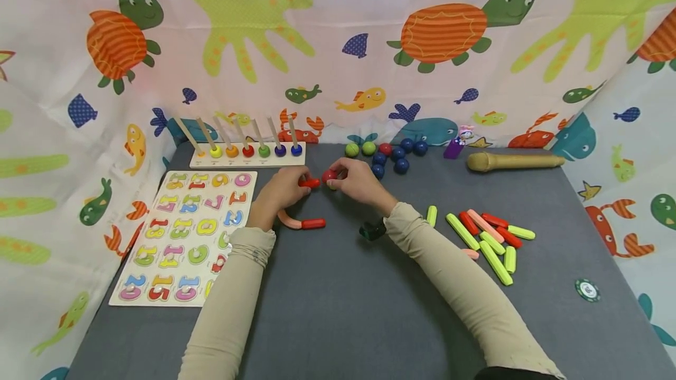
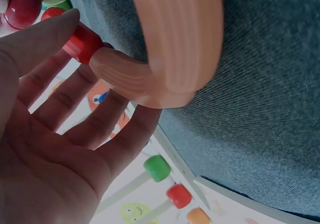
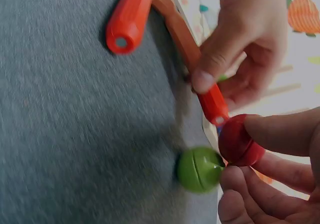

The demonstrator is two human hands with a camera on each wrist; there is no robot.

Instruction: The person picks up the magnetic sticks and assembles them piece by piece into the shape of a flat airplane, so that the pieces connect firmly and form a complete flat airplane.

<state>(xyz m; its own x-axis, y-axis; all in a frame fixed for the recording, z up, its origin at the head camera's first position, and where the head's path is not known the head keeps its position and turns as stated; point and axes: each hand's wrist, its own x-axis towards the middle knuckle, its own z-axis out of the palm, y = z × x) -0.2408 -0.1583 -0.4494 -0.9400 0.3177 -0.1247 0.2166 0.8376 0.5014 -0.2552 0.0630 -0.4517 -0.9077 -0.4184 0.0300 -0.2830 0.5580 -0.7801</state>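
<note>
left hand (image 1: 282, 192) pinches the red-tipped curved wooden horseshoe (image 1: 301, 223) steady, tip out, so the right hand (image 1: 355, 180), gripping a red wooden ball (image 1: 330, 176), meets it

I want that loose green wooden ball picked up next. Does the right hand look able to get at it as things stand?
Probably not at once: the right hand already pinches a red wooden ball. The green wooden ball lies uncovered on the grey cloth just beside its fingers, so the way is free once they let go.

Children's play corner, sea-creature curtain (image 1: 338, 46), number puzzle (image 1: 185, 233), wooden bead toys (image 1: 393, 154)
</note>
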